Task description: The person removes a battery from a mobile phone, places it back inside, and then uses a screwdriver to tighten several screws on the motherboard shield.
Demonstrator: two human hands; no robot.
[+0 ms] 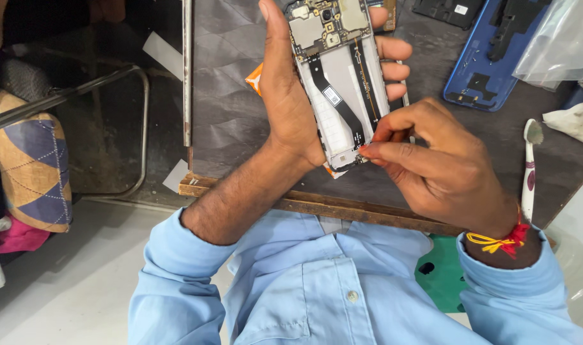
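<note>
We have the opened phone (336, 83) up off the bench (240, 115), gripped in our left hand (288, 96): thumb down the near side edge, fingers wrapped round the far edge, back cover off, circuit boards and black ribbon cables facing us. That hand is closed firmly on the phone frame.

Our right hand (432, 160) sits at the bottom end of the phone, thumb and forefinger pinched narrow right on the small connector area where the ribbon cable (339, 105) ends. Whether anything tiny is held in that pinch, we cannot tell; the fingertips hide it.

To do this part well, we judge it best to keep the left hand steady and the phone tilted toward us, and let only the fingertips of the right hand work, with light pressure. That cable looks thin and would likely crease or tear if tugged sideways.

Beyond the phone, to its right, the blue back cover (483, 64) lies inside up on the bench, well apart. Further right of the phone lie a toothbrush (529, 166), a crumpled cloth (576, 121) and a clear plastic bag (553, 38). Something orange (256, 78) peeks out just behind our left hand.
</note>
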